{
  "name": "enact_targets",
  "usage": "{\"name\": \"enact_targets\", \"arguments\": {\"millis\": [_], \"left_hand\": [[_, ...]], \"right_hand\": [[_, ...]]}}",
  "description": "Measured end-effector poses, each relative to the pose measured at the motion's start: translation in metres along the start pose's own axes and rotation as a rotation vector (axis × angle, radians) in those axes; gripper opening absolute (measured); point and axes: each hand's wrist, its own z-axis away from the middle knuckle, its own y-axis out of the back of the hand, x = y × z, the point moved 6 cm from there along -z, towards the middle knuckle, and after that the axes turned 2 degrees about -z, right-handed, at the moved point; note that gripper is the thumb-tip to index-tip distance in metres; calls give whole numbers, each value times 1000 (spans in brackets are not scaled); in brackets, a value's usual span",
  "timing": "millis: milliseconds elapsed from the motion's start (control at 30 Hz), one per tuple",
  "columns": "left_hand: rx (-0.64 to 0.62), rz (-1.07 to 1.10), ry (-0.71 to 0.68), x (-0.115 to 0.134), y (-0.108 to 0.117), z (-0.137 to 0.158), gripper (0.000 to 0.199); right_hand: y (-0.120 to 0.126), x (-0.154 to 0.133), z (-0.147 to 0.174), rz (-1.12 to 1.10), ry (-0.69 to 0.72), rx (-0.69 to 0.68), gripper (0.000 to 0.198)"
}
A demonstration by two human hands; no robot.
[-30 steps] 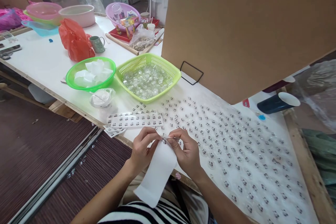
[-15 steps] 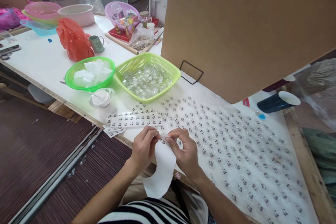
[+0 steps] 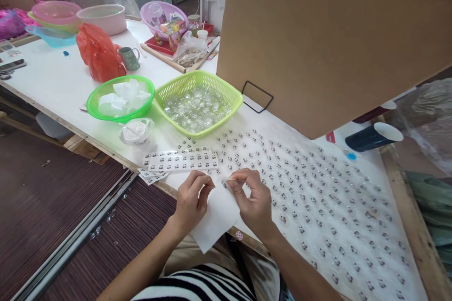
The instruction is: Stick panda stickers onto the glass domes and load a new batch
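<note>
My left hand [image 3: 190, 202] is closed in a pinch at the upper edge of a white paper sheet [image 3: 218, 218], which hangs down over the table edge. My right hand [image 3: 256, 204] pinches a small clear piece with a panda sticker [image 3: 225, 182], just right of the left fingertips. Beyond my hands lie sheets of panda stickers [image 3: 181, 162]. Many clear discs with panda prints [image 3: 303, 202] cover the table to the right. A yellow-green basket [image 3: 233, 109] holds clear discs.
A green bowl [image 3: 94, 114] contains white paper pieces. Beside it stands a small plastic-wrapped cup [image 3: 136, 132]. Farther back are a red plastic bag [image 3: 97, 54] and a mug [image 3: 130, 59]. A large cardboard box [image 3: 318, 42] blocks the back right, near a dark cup [image 3: 370, 137].
My right hand has moved slightly right with the clear piece, apart from my left fingertips. The paper's lower end has straightened and swung.
</note>
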Motion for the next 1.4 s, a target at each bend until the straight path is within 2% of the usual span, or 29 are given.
{"name": "enact_targets", "arguments": {"millis": [67,133,233,300,400,467,567,800,1000,1400], "left_hand": [[36,63,28,1,4,-2,16],[45,154,118,-1,8,-5,12],[-13,250,256,-1,12,-7,11],[-48,197,304,2,12,-7,8],[-81,87,449,1,3,-5,27],[-85,105,560,-2,-6,-2,26],[-38,194,642,-5,-16,0,22],[48,289,663,-10,-15,1,16],[1,384,664,-10,-17,-2,11],[-39,377,669,-16,-18,0,9]], "right_hand": [[-2,-4,-1,18,49,-39,10],[-1,-5,-2,37,57,-21,11],[1,-4,-3,69,69,31,9],[0,-5,-3,82,83,44,7],[-5,-6,-2,79,67,61,7],[-9,-7,0,67,49,71,8],[-13,-7,4,48,14,91,8],[-19,2,9,-48,-129,85,10],[-25,16,10,-242,-341,21,17],[-38,37,16,-570,-593,-67,21]]}}
